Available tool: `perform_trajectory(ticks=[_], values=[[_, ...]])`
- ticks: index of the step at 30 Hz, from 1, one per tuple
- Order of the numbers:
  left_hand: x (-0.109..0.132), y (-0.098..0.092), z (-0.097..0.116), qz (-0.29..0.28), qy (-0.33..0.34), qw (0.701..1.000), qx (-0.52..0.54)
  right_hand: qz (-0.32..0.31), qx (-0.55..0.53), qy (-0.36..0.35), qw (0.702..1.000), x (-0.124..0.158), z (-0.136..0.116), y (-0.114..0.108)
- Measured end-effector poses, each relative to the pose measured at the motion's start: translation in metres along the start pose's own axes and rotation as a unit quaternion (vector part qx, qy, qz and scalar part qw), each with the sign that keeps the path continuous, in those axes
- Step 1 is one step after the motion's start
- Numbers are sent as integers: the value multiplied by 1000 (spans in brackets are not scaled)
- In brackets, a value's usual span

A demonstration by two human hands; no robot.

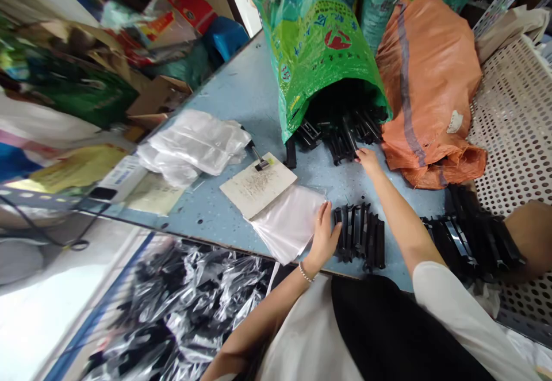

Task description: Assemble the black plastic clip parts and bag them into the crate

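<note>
My right hand [367,160] reaches to the mouth of a green woven bag [328,36] lying on its side. Its fingers are pinched on the end of a long black plastic piece [350,134], among several similar black pieces [308,134] spilling from the bag. My left hand [324,236] has its fingers extended and rests at the edge of a fanned stack of clear plastic bags [287,223]. Right of that hand, a row of black pieces [359,233] lies side by side near the table's front edge.
A whitish board [259,185] with a black-and-metal tool [261,164] weighs on the clear bags. More clear bags [198,139] lie left on the blue table [233,91]. An orange sack [431,82] and stacked black pieces [470,237] stand right. Bagged black pieces [185,306] fill the floor area below.
</note>
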State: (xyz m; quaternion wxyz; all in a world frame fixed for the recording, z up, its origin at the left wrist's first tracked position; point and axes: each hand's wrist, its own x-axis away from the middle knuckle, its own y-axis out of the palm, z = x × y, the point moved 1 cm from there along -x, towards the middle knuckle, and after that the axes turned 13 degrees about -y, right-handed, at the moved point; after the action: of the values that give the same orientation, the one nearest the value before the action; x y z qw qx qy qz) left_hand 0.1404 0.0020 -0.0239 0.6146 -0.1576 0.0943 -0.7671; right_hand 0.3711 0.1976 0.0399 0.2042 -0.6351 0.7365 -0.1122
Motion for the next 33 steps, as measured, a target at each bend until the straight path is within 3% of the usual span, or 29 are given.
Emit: perform_trajectory(ticks=[3, 5, 7, 9, 11, 13, 15, 17, 19, 21, 25, 27, 30, 33], values=[[-22, -16, 17, 4, -32, 993, 112, -8, -115, 72, 991, 49, 0, -19], [-41, -17, 34, -21, -88, 966, 243, -21, -179, 108, 978, 92, -6, -23], [-58, -11, 55, -87, -150, 905, 388, -40, -235, 137, 961, 138, -15, -19], [-69, -7, 77, -174, -182, 831, 496, -81, -324, 180, 925, 177, -27, -10], [-69, -9, 96, -243, -179, 791, 532, -124, -352, 192, 908, 201, -41, -7], [-61, -15, 108, -262, -170, 799, 514, -98, -268, 132, 949, 207, -55, -13], [-49, -21, 114, -263, -170, 824, 472, -13, -109, -2, 994, 197, -71, -26], [-37, -24, 115, -263, -177, 845, 431, 47, 44, -153, 986, 180, -84, -35], [-28, -23, 113, -263, -186, 859, 398, 48, 143, -259, 954, 162, -93, -34], [-23, -20, 109, -241, -185, 876, 375, 27, 177, -289, 940, 149, -98, -24], [-28, -25, 100, -147, -169, 913, 340, -41, 73, -176, 981, 147, -103, 1], [-33, -32, 98, -112, -174, 915, 348, -89, 37, -156, 983, 160, -104, 7], [-37, -43, 101, -88, -188, 903, 376, -141, 129, -277, 942, 187, -101, 12], [-37, -43, 105, -118, -211, 893, 379, -137, 245, -388, 878, 209, -93, 19]])
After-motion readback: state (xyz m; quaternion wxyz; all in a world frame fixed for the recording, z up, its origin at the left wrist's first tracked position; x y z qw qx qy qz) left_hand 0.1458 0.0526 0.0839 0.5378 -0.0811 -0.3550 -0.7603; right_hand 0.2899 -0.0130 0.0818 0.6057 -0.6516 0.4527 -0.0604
